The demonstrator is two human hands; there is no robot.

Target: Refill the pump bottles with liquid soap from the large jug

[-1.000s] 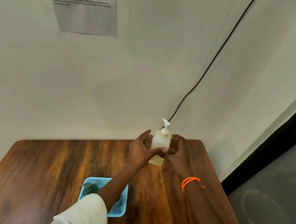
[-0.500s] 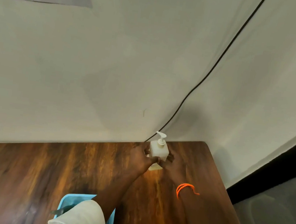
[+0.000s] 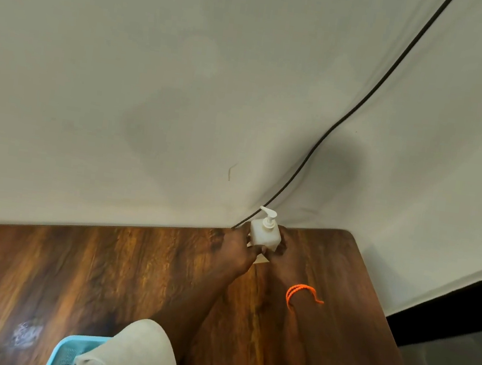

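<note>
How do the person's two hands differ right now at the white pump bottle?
The left hand grips the white pump bottle from its left side; the right hand holds it from the right, mostly hidden behind it. The right wrist wears an orange band; the left wrist is bare. Both hands hold the same upright bottle at the far edge of the wooden table, and both arms wear pale sleeves.

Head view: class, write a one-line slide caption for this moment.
Both hands, left hand and right hand, hold a white pump bottle at the wooden table's far edge.
</note>
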